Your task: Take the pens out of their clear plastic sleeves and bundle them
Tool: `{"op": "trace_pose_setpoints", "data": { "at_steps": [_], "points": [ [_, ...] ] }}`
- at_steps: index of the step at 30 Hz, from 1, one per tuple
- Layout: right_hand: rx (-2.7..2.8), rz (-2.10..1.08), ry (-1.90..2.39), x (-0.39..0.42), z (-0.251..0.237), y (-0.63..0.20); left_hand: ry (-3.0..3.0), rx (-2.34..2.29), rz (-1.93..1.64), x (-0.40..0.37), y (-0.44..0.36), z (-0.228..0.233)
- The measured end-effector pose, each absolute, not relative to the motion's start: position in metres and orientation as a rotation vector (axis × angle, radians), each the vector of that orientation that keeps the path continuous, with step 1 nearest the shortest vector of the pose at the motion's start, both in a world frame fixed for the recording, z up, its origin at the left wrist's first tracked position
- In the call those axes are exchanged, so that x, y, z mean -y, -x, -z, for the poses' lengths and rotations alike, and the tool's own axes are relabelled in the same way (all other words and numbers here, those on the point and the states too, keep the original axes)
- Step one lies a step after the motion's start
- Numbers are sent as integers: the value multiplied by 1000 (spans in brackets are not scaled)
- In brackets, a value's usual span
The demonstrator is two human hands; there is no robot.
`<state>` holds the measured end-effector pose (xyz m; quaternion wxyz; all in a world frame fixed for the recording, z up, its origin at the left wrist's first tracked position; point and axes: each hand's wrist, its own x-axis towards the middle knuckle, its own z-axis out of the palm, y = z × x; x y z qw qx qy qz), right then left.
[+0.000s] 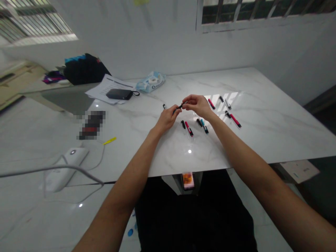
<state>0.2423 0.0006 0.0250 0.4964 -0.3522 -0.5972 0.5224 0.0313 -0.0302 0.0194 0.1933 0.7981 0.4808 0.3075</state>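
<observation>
Over the white marble-look table, my left hand is closed on a slim black pen part. The fingertips of my right hand pinch its other end; fingers cover much of it. In front of my hands lie a red pen barrel beside a black pen cap, and a teal pen barrel beside another black cap. Right of my right hand are a red barrel, another red barrel and more black and clear pen pieces.
A black phone-like device rests on papers, near a blue wipes packet. At left are a white power strip with cables, a yellow strip and a black bag. A phone lies below the table edge.
</observation>
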Motion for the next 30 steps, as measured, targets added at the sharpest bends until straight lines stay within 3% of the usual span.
{"op": "trace_pose_setpoints", "data": {
  "at_steps": [20,30],
  "points": [
    [1843,-831,1159,5,-28,-251,-2406,-1507,-642,38,-31,-28],
    [1866,-905,1125,6,-27,-249,-2437,-1559,-571,42,-31,-32]
  ]
}}
